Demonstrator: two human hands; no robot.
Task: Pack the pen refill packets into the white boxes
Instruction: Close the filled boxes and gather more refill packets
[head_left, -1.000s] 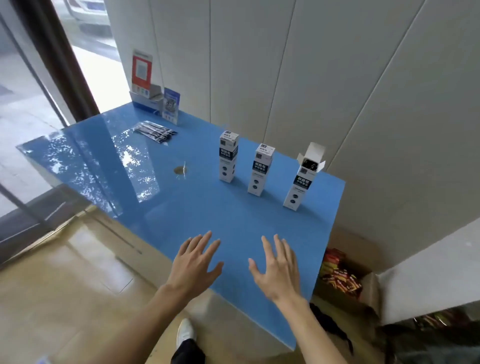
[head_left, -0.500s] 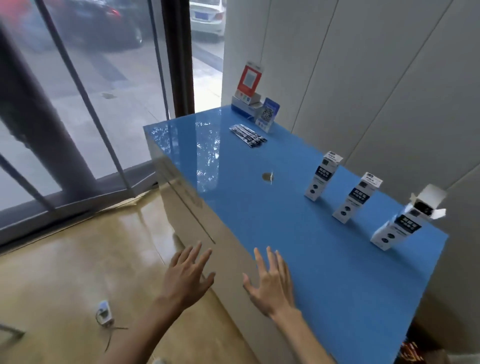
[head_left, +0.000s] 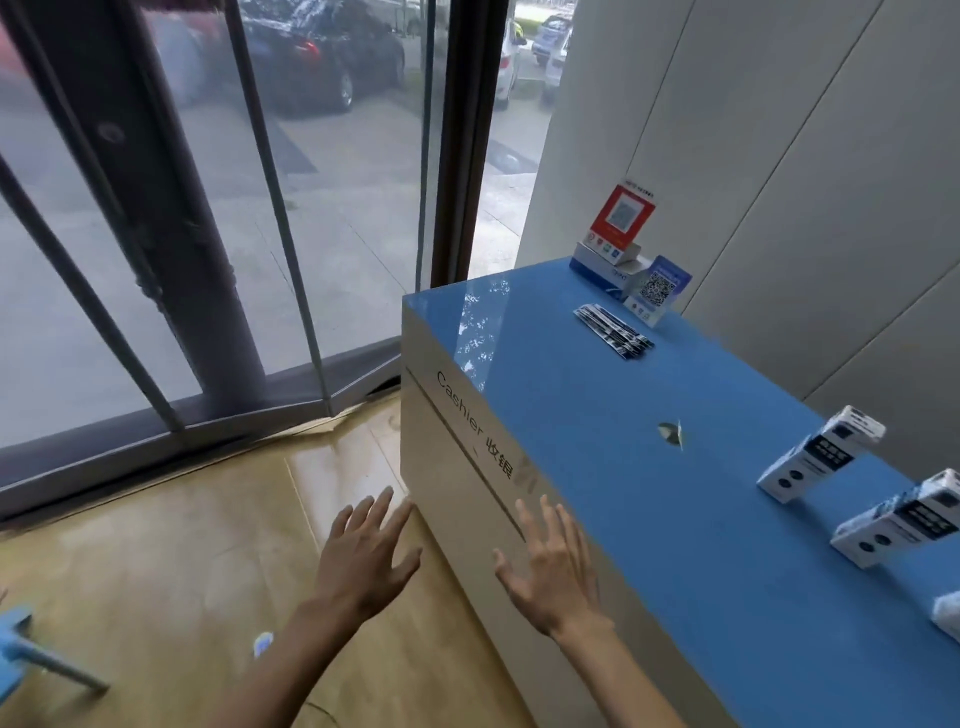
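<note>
- A glossy blue tabletop (head_left: 597, 467) stands on a pale counter marked "Cashier", beside grey wall panels, a glass door and a wooden floor (head_left: 156, 545).
- One bundle of pen refill packets (head_left: 613, 331) lies at the far end, near two QR code stands (head_left: 657, 288).
- Two white boxes (head_left: 818, 454) show fully; a third is cut off.
- The left hand (head_left: 363, 561) and right hand (head_left: 550, 571) are spread wide, holding nothing.

At the right of the frame stand two white boxes (head_left: 820, 454) (head_left: 901, 519); a third (head_left: 948, 616) is cut off. One pile of refill packets (head_left: 613, 330) lies upper right, beside two QR signs (head_left: 622, 218) (head_left: 658, 288).
</note>
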